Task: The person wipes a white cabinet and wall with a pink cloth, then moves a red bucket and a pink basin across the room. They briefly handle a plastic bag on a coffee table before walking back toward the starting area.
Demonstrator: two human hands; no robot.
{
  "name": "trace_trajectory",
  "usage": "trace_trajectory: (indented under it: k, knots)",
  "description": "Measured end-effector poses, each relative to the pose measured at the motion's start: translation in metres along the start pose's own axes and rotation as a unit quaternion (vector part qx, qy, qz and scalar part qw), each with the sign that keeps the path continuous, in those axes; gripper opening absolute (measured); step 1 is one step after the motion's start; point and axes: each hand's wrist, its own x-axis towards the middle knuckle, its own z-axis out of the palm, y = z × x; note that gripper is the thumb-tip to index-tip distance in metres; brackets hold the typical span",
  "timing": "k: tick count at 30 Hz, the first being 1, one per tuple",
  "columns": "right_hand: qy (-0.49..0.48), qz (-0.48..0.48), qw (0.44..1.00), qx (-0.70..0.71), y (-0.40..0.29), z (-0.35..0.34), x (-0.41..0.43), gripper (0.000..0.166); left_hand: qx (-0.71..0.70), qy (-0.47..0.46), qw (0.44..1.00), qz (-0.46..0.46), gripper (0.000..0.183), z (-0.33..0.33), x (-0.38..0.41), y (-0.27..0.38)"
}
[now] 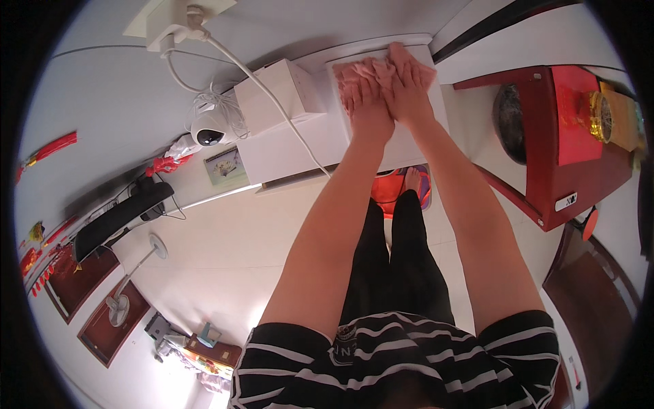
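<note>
Both my arms reach forward to a pink cloth that lies bunched on a white, flat-topped surface by the wall. My left hand rests on the near left part of the cloth, its fingers pressed into the folds. Beside it, my right hand presses on the right part, fingers pointing away from me. The two hands touch or nearly touch at the thumbs. Some cloth sticks out past the right fingertips. What lies under the cloth is hidden.
A white box, a white camera with coiled cable and a fan-picture calendar stand to the left. A white power cord hangs from the wall socket across the front. A dark red table stands right.
</note>
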Motion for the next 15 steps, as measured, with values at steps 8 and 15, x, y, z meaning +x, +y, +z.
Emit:
trace_trajectory:
  k: [8,15]
  knots:
    - [-0.086,-0.142,0.984,0.069,-0.03,-0.002,0.002,0.042,-0.027,-0.002,0.999,-0.035,0.061,-0.014,-0.043,-0.007]
    - [-0.075,-0.134,0.978,0.139,-0.043,-0.025,-0.08,0.033,-0.077,-0.016,0.995,-0.056,0.059,-0.041,-0.121,0.026]
